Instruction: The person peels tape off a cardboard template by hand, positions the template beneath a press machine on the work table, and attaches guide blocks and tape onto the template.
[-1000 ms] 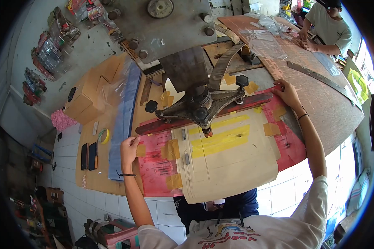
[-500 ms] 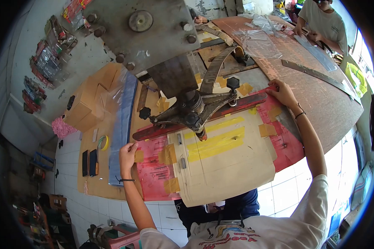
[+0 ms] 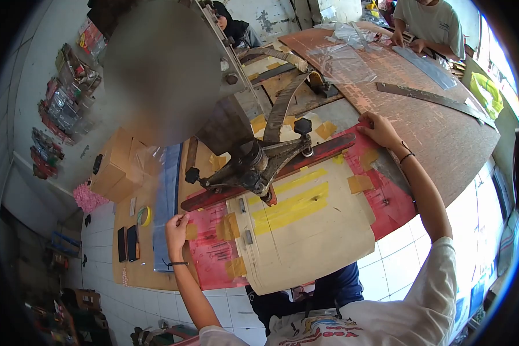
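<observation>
A red sheet [image 3: 210,262] lies under the machine, with a beige board [image 3: 311,245] taped on it and yellow strips across the board. My left hand [image 3: 177,233] pinches at the sheet's left edge, near brown tape. At the sheet's upper right corner, my right hand [image 3: 379,131] has thumb and fingers closed on its edge. Between the hands, the machine's dark bar [image 3: 213,197] crosses the sheet's far side, under a metal bracket [image 3: 254,167] with black knobs.
Blue sheets [image 3: 167,213], a tape roll [image 3: 144,216], two dark phones [image 3: 127,243] and a cardboard box [image 3: 114,167] are on the left. A long metal ruler [image 3: 432,99] lies on the right table [image 3: 444,144]. One person works at the upper right; another sits behind the machine.
The view has shifted, so the machine and sheet appear further left and lower. A person behind the machine has come into view. Both hands stay at the sheet's edges.
</observation>
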Demonstrator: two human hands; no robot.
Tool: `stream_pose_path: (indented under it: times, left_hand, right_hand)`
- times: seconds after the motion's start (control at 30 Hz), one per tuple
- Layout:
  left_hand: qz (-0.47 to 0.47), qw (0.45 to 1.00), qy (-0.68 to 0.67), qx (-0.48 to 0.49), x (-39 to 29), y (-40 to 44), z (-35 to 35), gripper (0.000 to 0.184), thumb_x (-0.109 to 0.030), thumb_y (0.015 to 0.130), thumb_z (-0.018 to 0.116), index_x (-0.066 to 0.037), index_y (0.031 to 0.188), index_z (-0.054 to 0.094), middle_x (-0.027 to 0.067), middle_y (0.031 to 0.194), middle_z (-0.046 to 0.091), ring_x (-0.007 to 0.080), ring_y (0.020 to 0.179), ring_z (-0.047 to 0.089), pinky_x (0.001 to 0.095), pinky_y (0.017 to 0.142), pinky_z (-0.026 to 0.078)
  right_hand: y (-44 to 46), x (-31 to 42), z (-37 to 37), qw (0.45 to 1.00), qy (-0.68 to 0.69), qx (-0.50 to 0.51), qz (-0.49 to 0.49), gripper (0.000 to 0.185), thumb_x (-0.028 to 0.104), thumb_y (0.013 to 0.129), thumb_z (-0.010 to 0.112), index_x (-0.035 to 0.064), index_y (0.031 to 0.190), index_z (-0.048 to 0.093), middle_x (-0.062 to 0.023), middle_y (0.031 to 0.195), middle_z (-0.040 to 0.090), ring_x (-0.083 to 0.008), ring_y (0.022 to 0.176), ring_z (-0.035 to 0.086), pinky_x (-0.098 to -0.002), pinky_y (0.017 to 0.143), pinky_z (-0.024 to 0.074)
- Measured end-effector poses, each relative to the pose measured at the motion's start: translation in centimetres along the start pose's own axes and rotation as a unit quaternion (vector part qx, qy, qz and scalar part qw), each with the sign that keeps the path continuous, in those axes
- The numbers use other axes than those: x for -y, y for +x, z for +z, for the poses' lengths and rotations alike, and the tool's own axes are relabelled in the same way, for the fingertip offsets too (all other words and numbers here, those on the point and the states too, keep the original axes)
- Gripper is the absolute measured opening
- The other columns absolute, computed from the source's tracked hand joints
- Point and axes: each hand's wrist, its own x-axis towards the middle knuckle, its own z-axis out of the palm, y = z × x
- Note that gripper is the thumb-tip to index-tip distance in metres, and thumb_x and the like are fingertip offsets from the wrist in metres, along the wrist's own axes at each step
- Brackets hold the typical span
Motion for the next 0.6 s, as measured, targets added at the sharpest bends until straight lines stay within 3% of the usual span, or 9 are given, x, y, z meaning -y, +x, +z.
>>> stream_pose_path:
  times: [0.4, 0.5, 0.6]
  left_hand:
    - [0.017, 0.998, -0.056, -0.005, -1.0, -0.4, 0.1, 0.022, -0.019, 0.09, 0.073, 0.003, 0.094, 0.068, 0.0004, 0.071, 0.063, 0.0055, 0.063, 0.053, 0.0247, 0.058, 0.043]
    - [0.062, 0.997, -0.044, -0.003, -0.5, -0.5, -0.1, 0.022, -0.016, 0.087, 0.076, 0.001, 0.098, 0.068, -0.0001, 0.071, 0.063, 0.0048, 0.063, 0.055, 0.024, 0.054, 0.044]
    - [-0.054, 0.998, 0.017, 0.026, -2.3, -1.5, -1.7, 0.024, -0.016, 0.085, 0.078, 0.0, 0.099, 0.066, 0.0007, 0.071, 0.064, 0.0057, 0.063, 0.058, 0.0236, 0.049, 0.045]
  right_hand:
    - [0.1, -0.5, 0.2, 0.999, -0.01, 0.01, -0.035, 0.037, 0.028, 0.083, 0.075, 0.0075, 0.112, 0.067, -0.0182, 0.096, 0.069, -0.032, 0.088, 0.067, -0.0431, 0.079, 0.0519]
    - [0.0, -1.1, 0.2, 0.999, -0.007, 0.01, -0.039, 0.037, 0.028, 0.083, 0.074, 0.0071, 0.114, 0.066, -0.0188, 0.096, 0.069, -0.0329, 0.089, 0.067, -0.0436, 0.079, 0.052]
    - [0.0, -1.1, -0.1, 0.999, -0.009, 0.01, -0.042, 0.038, 0.026, 0.083, 0.073, 0.0067, 0.115, 0.065, -0.0195, 0.095, 0.069, -0.0336, 0.089, 0.067, -0.0441, 0.079, 0.0518]
